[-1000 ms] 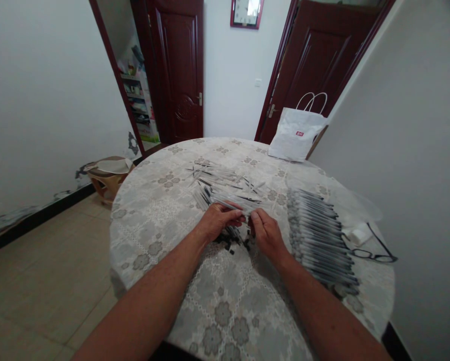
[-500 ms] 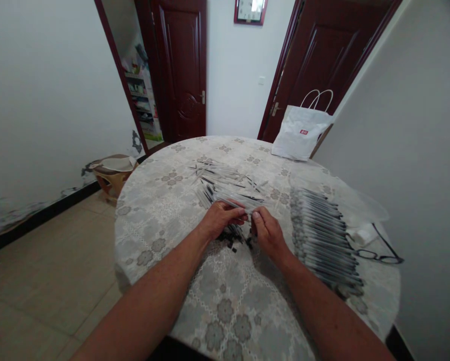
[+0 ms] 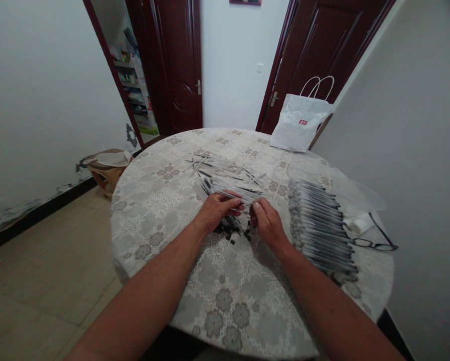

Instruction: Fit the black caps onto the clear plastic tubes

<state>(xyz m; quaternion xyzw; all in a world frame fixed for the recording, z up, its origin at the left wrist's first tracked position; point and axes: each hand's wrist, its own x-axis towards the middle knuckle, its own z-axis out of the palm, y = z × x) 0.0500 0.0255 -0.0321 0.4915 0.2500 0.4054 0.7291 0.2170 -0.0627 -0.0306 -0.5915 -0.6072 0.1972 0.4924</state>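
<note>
My left hand (image 3: 219,209) is closed, thumb against fingers, on a thin clear pen barrel whose far part blends with the ones behind. Just to its right, my right hand (image 3: 265,218) is closed in a pinch; what sits in the fingertips is too small to make out. A small gap separates the two hands. Beyond them lie loose pen barrels and dark-tipped refills (image 3: 225,168) in an untidy heap. Small black caps (image 3: 230,235) are scattered under and between my hands. Right of my right arm, many pens (image 3: 322,225) lie side by side in a long row.
A patterned cloth covers the round table (image 3: 160,200). Eyeglasses (image 3: 373,244) and a small white roll-like item (image 3: 361,224) lie at the right edge. A white paper bag (image 3: 300,123) stands at the back right. A stool (image 3: 110,168) is left of the table.
The view has tilted slightly downward, so the wall clock is mostly out of frame. Both hands keep nearly the same place and pose, and the gap between them looks slightly changed.
</note>
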